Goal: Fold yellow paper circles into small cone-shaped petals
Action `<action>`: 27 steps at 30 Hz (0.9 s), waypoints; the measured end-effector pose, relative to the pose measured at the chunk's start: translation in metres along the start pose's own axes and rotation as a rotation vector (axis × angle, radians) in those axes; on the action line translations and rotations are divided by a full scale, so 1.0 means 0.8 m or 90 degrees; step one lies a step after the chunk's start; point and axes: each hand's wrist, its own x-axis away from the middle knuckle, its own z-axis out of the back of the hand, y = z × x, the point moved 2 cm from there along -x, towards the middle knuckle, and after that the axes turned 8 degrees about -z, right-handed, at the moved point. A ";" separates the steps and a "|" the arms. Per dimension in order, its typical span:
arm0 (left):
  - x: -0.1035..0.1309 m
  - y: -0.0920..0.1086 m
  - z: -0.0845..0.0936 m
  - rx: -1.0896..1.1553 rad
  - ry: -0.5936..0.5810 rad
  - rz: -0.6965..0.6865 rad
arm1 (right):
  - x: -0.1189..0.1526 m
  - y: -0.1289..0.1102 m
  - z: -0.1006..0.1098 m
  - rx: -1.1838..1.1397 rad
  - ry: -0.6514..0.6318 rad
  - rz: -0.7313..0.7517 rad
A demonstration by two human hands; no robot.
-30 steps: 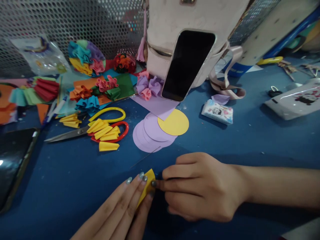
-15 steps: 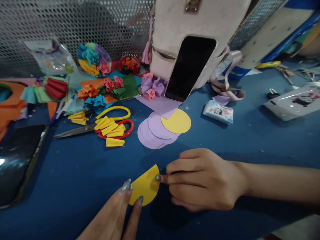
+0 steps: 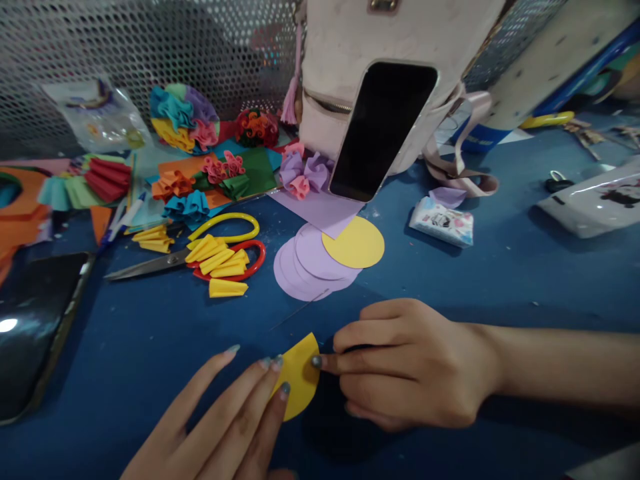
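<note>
A yellow paper circle (image 3: 302,379), folded over into a half round, lies on the blue table between my hands. My left hand (image 3: 225,413) rests on its left part, with fingertips along the fold and the thumb on the paper. One finger of that hand sticks out apart over the table. At the curved right edge, my right hand (image 3: 407,363) holds the paper down with a fingertip, its other fingers curled in. Just beyond lie a thin needle (image 3: 299,309), overlapping lilac paper circles (image 3: 295,267) and a flat yellow circle (image 3: 356,243).
Scissors (image 3: 150,265) lie at the left with small pleated yellow pieces (image 3: 227,288) on and near their handles. A phone (image 3: 383,133) leans against a pale backpack (image 3: 330,40). Another phone (image 3: 40,327), a tissue pack (image 3: 443,221) and colourful paper flowers (image 3: 185,120) surround the work area.
My left hand has slid right and up over the folded paper, covering more of it, and one finger has spread away. My right hand has stayed almost still.
</note>
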 end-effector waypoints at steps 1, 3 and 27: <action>-0.001 -0.001 -0.001 -0.005 -0.006 -0.010 | 0.000 0.000 0.000 -0.003 0.000 -0.001; -0.003 -0.005 -0.004 -0.013 -0.029 -0.013 | 0.000 0.001 0.000 -0.010 -0.001 -0.004; -0.031 -0.014 -0.004 0.065 -0.067 -0.054 | -0.003 -0.002 0.002 0.009 -0.021 -0.014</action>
